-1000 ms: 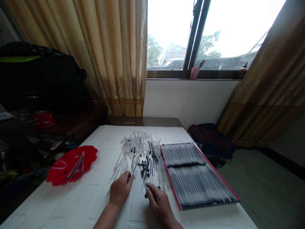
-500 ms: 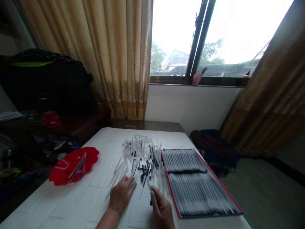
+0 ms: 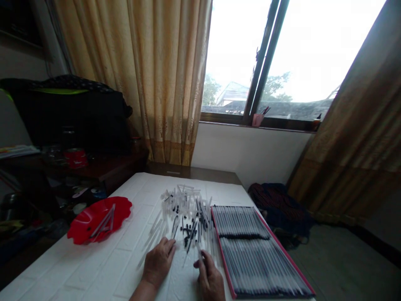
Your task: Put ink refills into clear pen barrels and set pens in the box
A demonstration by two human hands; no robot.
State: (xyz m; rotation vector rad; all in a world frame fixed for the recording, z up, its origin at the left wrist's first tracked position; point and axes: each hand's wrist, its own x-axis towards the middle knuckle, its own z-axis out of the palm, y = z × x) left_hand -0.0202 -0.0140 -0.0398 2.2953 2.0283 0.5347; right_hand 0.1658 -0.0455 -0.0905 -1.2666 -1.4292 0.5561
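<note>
My left hand (image 3: 158,260) is closed near the front middle of the white table, its fingertips by a thin dark refill. To its right, my right hand (image 3: 208,274) pinches a clear tube (image 3: 198,248) that points away from me. Beyond both hands lies a loose pile of clear tubes (image 3: 188,200), with small black caps (image 3: 189,229) and dark refills scattered in front. On the right a pink-edged tray (image 3: 224,267) holds two rows of pens. What my left fingers grip is too small to make out.
A red scalloped dish (image 3: 80,221) with a few clear tubes stands on the table's left. Behind it are a dark cabinet (image 3: 122,165) and a black screen (image 3: 94,121). Dark cloth (image 3: 278,205) lies beyond the table's right edge. A pink cup (image 3: 257,120) stands on the windowsill.
The view has tilted and shifted slightly, so the scene sits lower. My right hand's fingers have moved a little around the tube. The dark refill by my left hand has become more upright.
</note>
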